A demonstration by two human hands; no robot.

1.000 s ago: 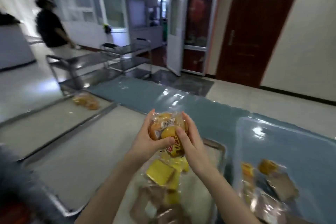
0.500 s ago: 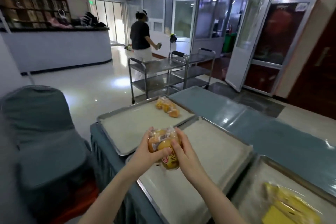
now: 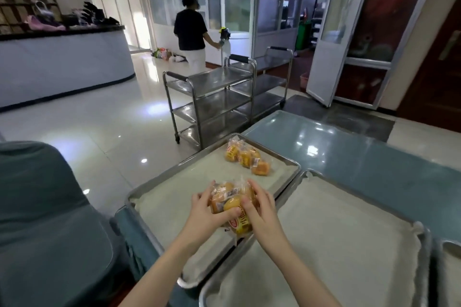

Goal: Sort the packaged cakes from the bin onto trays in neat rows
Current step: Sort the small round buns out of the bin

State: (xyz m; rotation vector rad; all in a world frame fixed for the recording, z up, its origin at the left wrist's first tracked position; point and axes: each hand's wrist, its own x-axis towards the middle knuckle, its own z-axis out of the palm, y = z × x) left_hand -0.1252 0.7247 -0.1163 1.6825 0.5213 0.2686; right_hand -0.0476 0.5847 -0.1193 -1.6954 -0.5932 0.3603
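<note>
1. Both hands are coming down from where they were half a second ago, bringing the pack of cakes (image 3: 232, 203) low over the left tray (image 3: 169, 207), close to its right rim.
2. The left hand (image 3: 204, 217) is gripping the pack's left side, its fingers (image 3: 207, 194) curled round the wrapper and the thumb lying across the front.
3. The right hand (image 3: 262, 212) is gripping the right side, fingers clamped on the wrapper; whether the pack is touching the liner cannot be told.
4. The left tray is holding a short row of cake packs (image 3: 247, 158) at its far right corner, well apart from the held pack, and the rest of its pale liner is showing.
5. The middle tray (image 3: 336, 244) is lying just beside it to the right, showing only its liner.
6. A third tray (image 3: 451, 271) is peeking in at the right edge.
7. All the trays are sitting on the counter (image 3: 361, 152), which is wearing a blue-green cloth.
</note>
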